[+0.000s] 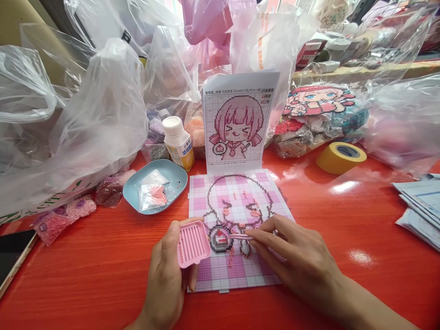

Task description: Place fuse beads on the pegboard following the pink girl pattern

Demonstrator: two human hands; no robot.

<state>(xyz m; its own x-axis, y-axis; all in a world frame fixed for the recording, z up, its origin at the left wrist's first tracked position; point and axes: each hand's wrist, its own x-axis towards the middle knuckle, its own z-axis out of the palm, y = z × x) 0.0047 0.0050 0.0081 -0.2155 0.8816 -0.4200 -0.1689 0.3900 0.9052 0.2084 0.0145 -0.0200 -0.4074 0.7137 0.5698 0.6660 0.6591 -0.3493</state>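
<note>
my left hand [172, 261] grips the pink tray [194, 244]; my right hand [292, 247] pinches pink tweezers [240, 236] over the pegboard [237, 275].

We count one pegboard [237, 277]; on its left side, one pink tray [194, 244], one dish [173, 170], one bottle [178, 145]; behind it, one chart [237, 123]; right, one tape roll [329, 159]; over it, one pair of tweezers [240, 237].

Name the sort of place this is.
Probably a home craft corner or small bead-craft workspace: a pegboard with a partly beaded outline, a printed pattern standing behind it, and a pink bead tray.
</note>
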